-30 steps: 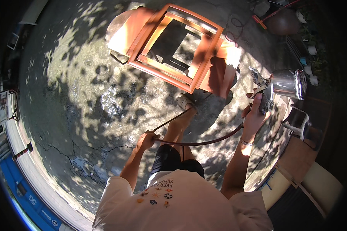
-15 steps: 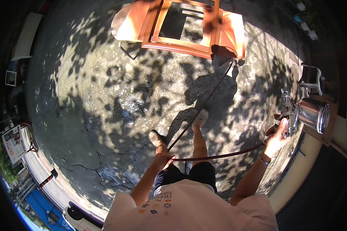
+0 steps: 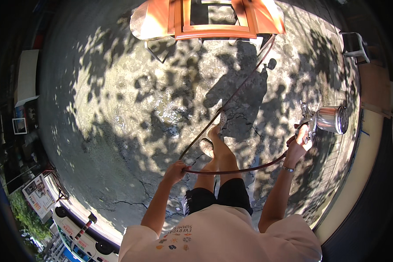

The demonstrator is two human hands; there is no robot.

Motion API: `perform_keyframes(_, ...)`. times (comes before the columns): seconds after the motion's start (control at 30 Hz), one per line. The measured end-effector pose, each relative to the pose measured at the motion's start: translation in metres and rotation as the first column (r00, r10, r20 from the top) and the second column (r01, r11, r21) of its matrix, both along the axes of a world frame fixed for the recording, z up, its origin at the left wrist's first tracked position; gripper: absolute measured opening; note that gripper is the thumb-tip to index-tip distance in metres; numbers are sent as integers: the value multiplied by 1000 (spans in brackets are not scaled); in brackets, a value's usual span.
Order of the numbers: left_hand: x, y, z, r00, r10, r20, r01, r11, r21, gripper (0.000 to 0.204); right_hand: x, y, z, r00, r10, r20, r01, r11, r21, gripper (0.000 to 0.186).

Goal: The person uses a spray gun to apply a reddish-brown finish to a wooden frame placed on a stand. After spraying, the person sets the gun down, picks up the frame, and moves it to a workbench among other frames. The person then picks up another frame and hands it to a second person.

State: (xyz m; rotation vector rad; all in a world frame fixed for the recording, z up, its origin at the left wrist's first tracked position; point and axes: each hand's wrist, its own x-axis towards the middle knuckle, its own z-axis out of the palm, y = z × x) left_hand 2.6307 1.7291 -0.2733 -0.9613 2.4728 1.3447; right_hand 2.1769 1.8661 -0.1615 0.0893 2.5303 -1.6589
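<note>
Out to the right, my right hand (image 3: 299,146) is wrapped round the handle of a paint spray gun (image 3: 309,118) with a shiny metal cup (image 3: 332,119) on its side. A dark red hose (image 3: 244,170) hangs from the gun's grip and sags across in front of my shorts. My left hand (image 3: 175,171) is closed on that hose at the left. From there the hose runs up past my feet toward an orange-brown wooden frame (image 3: 216,33) at the far edge. The frame rests on an orange-coloured panel or table top with metal legs.
Cracked concrete ground (image 3: 118,153) lies under dappled shade. A grey stool (image 3: 358,48) and a brown board (image 3: 375,87) stand at the right, beside a low cream wall (image 3: 358,174). At the left are a pale box (image 3: 27,78), a signboard (image 3: 38,196) and a parked white car (image 3: 81,233).
The wooden frame now sits farther off toward the top. My feet have shifted in a step, and both hands have moved left, still holding the spray gun and hose.
</note>
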Motion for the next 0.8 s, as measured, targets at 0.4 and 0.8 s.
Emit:
perform_keyframes(0.4,-165,-189,-25,949,-306,77,308,951,-15,47,-112,-70,-93,971,-99,-218,99,995,-10,35)
perform_keyframes(0.8,-101,-254,-72,889,-436,144,448,891,-70,33,-29,-187,-178,994,41,-96,-51,993,-105,34)
